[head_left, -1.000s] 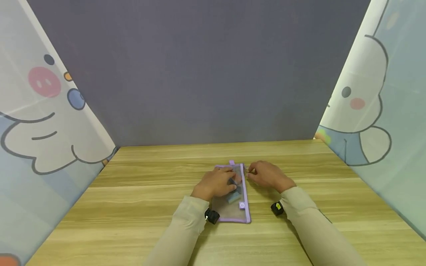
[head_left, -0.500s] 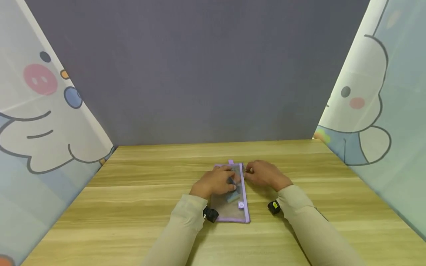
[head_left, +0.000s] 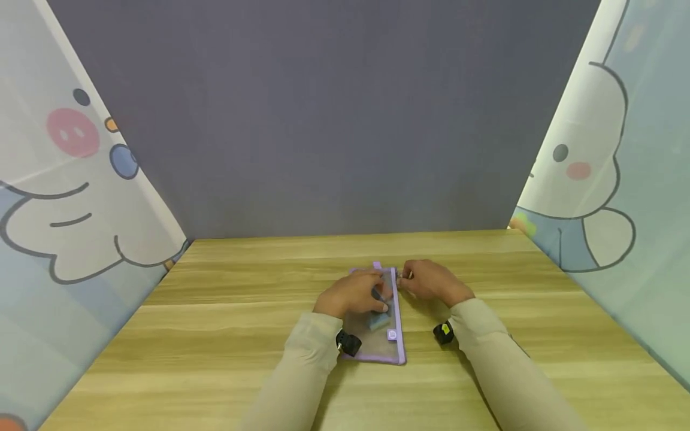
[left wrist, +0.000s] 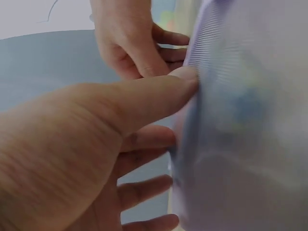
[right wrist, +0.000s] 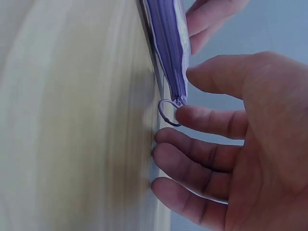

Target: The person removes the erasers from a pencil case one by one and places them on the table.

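Note:
A translucent mesh zip pouch (head_left: 372, 348) with purple edging lies on the table. My left hand (head_left: 353, 293) rests on its upper half, thumb and fingertips against the mesh. Through the mesh shows a light blue block-like thing (head_left: 380, 322); a blurred blue patch (left wrist: 248, 103) appears in the left wrist view. My right hand (head_left: 433, 281) is at the pouch's far right corner. In the right wrist view its index fingertip is right at the ring (right wrist: 166, 119) on the end of the purple zipper (right wrist: 168, 53), with the thumb apart, near the zipper edge.
The wood-grain table (head_left: 242, 323) extends around the pouch. A dark grey panel (head_left: 345, 120) stands at its back edge, with cartoon-printed sheets (head_left: 70, 179) on both sides. Black devices (head_left: 349, 343) are worn at both wrists.
Within the last second my right hand has closed in slightly on the pouch's zipper corner. My left hand stays on the pouch, its thumb shifted slightly. The head view has moved a little.

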Action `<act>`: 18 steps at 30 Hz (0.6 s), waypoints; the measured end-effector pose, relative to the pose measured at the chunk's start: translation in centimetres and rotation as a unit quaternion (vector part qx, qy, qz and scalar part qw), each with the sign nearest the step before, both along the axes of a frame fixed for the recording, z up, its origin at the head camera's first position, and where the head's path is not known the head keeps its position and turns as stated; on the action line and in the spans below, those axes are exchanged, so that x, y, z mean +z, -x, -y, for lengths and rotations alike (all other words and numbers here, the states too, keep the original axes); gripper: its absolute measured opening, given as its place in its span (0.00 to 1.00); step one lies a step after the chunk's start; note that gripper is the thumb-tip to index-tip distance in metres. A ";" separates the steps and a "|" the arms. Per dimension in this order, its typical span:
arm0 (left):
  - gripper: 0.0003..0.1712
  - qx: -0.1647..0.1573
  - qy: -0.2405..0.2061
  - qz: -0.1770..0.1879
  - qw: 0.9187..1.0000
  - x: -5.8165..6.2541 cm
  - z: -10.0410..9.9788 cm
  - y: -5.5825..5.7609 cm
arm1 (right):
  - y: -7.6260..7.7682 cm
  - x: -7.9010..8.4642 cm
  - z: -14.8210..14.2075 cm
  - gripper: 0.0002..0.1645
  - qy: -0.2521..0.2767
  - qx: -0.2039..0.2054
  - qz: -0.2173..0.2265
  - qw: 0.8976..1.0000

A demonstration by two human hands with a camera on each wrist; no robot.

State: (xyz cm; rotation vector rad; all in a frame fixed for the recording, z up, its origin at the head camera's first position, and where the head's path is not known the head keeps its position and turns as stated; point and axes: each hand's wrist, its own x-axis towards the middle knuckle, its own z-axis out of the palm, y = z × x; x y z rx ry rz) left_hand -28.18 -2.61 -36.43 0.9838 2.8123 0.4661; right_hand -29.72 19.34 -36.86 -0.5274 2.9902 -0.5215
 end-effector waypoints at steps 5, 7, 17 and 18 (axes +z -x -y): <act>0.20 0.006 0.010 -0.003 1.000 0.1 -0.3 0.3 | 0.0 -0.5 -0.4 0.12 0.024 -0.004 0.004 1.000; 0.22 0.011 0.020 -0.002 1.000 0.0 -0.3 0.4 | -0.1 -0.5 -0.6 0.12 0.032 0.000 0.006 0.999; 0.28 0.027 0.034 0.003 0.999 0.0 -0.3 0.4 | 0.2 -0.6 -0.7 0.25 0.046 -0.007 0.000 0.999; 0.30 0.030 0.036 0.005 0.999 -0.1 -0.3 0.3 | 0.2 -0.6 -0.6 0.26 0.042 -0.004 0.002 0.999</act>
